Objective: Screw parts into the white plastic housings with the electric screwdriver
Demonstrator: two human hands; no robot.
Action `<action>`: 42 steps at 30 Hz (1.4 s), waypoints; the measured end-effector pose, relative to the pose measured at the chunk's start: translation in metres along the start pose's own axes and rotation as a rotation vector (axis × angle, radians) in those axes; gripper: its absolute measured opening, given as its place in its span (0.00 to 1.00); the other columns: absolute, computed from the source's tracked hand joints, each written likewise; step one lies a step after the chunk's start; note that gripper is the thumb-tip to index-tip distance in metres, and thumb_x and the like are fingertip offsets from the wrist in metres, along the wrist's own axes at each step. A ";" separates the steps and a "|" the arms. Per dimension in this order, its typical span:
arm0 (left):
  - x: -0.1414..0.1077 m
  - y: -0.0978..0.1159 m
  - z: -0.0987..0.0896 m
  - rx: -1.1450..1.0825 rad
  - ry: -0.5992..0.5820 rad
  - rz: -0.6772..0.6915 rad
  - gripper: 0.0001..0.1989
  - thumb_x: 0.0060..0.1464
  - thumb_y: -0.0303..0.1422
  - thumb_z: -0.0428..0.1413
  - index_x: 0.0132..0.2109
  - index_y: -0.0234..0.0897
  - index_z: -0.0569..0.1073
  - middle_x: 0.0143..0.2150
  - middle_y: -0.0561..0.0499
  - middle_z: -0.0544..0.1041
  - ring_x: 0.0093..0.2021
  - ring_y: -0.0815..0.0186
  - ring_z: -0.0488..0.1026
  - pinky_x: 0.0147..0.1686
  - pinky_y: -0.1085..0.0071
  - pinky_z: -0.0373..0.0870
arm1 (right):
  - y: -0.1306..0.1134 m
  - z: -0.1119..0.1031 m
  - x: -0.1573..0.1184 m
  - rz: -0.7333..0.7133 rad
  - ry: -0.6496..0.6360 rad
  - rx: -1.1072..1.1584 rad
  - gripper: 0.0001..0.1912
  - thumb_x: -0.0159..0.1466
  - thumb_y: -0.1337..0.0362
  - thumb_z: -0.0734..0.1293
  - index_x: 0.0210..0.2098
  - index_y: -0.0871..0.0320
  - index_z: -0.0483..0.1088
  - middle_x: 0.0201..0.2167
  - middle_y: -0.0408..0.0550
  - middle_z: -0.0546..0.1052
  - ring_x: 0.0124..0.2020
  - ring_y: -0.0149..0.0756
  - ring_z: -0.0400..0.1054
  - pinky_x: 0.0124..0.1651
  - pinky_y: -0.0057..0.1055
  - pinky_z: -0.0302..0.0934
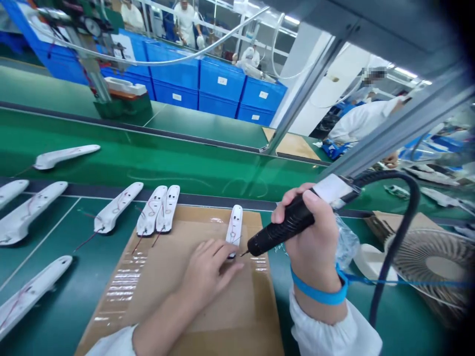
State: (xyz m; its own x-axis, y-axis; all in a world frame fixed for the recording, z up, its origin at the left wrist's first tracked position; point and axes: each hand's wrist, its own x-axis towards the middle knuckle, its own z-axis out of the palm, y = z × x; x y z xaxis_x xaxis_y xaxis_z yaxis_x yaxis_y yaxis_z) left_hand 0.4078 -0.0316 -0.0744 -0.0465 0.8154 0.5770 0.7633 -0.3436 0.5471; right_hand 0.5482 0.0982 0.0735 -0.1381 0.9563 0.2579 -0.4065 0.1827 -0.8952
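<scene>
My right hand (313, 232) is wrapped around a black electric screwdriver (280, 225), whose thin bit points down and left. The bit's tip is close beside the lower end of a white plastic housing (234, 226) with thin wires. My left hand (210, 267) grips that lower end between thumb and fingers, partly hiding it. The housing lies on a taped cardboard sheet (178, 296). Two similar white housings (151, 210) lie side by side at the sheet's upper left corner, red wires trailing from them. A blue wrist strap (321, 295) circles my right wrist.
More white housings (118, 207) lie on the green bench to the left, and one (67, 155) on the green belt. At right are a round ribbed grille (440, 264), a plastic bag (346, 242) and the thick tool cable (403, 237). Blue bins (222, 81) and other people stand beyond.
</scene>
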 end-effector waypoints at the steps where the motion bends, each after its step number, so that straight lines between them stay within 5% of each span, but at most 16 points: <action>1: 0.000 0.000 0.000 -0.005 0.000 0.005 0.09 0.78 0.37 0.56 0.49 0.40 0.78 0.40 0.51 0.85 0.36 0.61 0.79 0.37 0.66 0.67 | -0.001 0.003 -0.004 0.001 -0.015 0.015 0.16 0.61 0.55 0.79 0.34 0.55 0.71 0.27 0.39 0.76 0.19 0.31 0.72 0.24 0.27 0.66; 6: 0.003 -0.001 -0.002 0.007 0.024 0.043 0.13 0.79 0.32 0.56 0.41 0.40 0.78 0.34 0.54 0.84 0.33 0.63 0.76 0.34 0.65 0.60 | -0.004 0.004 -0.009 -0.042 -0.035 0.015 0.14 0.64 0.56 0.77 0.36 0.55 0.71 0.28 0.39 0.76 0.19 0.31 0.71 0.24 0.27 0.66; 15: 0.002 0.002 -0.003 -0.040 0.059 0.049 0.07 0.74 0.25 0.58 0.49 0.41 0.81 0.41 0.55 0.88 0.36 0.64 0.81 0.36 0.65 0.62 | -0.017 0.007 -0.021 -0.089 -0.081 0.024 0.10 0.64 0.59 0.76 0.38 0.55 0.73 0.29 0.39 0.77 0.20 0.33 0.73 0.25 0.29 0.68; 23: 0.005 0.003 -0.005 0.041 0.025 0.049 0.16 0.78 0.32 0.54 0.36 0.40 0.73 0.30 0.55 0.79 0.30 0.65 0.77 0.33 0.65 0.60 | -0.014 0.013 -0.028 -0.079 -0.194 0.049 0.10 0.66 0.59 0.78 0.38 0.55 0.74 0.29 0.40 0.79 0.21 0.32 0.73 0.25 0.29 0.70; 42: 0.002 0.005 -0.005 0.123 -0.030 0.109 0.15 0.79 0.31 0.52 0.39 0.40 0.73 0.32 0.53 0.81 0.32 0.63 0.76 0.36 0.63 0.61 | -0.014 0.016 -0.035 -0.094 -0.232 -0.042 0.09 0.67 0.59 0.76 0.39 0.53 0.73 0.29 0.40 0.79 0.21 0.33 0.73 0.25 0.30 0.70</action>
State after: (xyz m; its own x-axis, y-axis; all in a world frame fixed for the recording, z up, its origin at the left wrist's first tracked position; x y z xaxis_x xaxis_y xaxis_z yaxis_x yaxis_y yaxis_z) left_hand 0.4080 -0.0341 -0.0670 0.0590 0.7906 0.6095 0.8361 -0.3728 0.4025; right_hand 0.5447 0.0585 0.0830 -0.3075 0.8573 0.4129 -0.3904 0.2821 -0.8764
